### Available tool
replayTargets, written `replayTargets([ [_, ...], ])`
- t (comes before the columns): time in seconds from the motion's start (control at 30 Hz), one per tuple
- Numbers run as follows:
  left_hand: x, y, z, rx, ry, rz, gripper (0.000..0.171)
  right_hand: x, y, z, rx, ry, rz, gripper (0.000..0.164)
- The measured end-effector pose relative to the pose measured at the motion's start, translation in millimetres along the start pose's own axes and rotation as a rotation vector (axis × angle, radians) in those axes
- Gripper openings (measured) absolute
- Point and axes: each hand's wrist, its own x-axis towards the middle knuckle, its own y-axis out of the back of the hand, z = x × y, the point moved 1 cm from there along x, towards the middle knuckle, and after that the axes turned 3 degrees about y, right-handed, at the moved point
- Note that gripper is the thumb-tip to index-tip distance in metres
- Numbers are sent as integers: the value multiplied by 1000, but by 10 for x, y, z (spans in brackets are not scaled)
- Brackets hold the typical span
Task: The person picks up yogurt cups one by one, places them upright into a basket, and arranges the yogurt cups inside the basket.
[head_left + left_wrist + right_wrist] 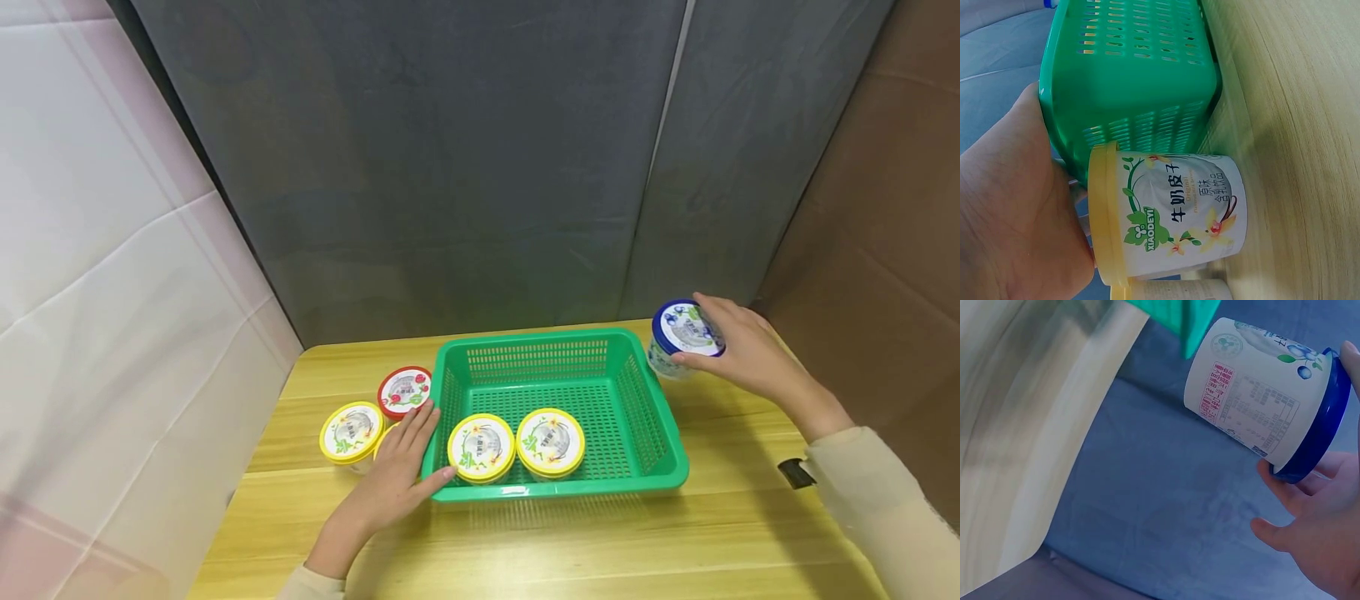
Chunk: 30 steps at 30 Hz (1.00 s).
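Observation:
At the right, my right hand (742,346) grips a blue-lidded tub (686,333) round its lid. In the right wrist view that tub (1260,394) is tilted and held off the table, beside the green basket. My left hand (397,475) rests at the left end of the green plastic basket (562,492), its fingers extended along the rim and its thumb at the front corner. Two yellow-lidded tubs (482,448) (551,443) stand inside the basket near its front wall. Close under the left hand is another yellow-lidded tub (1172,215), mostly covered in the head view.
Left of the basket stand a red-lidded tub (403,390) and a further yellow-lidded tub (351,432). All of this is on a light wooden table (562,558). A grey cloth wall (450,167) rises behind, with pale and brown panels at the sides.

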Motion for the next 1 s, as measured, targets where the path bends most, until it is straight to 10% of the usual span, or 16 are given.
replayTargets([
  [1.0, 5, -4, 12, 3, 5, 0, 84, 99, -402, -492, 64, 143, -78, 99],
])
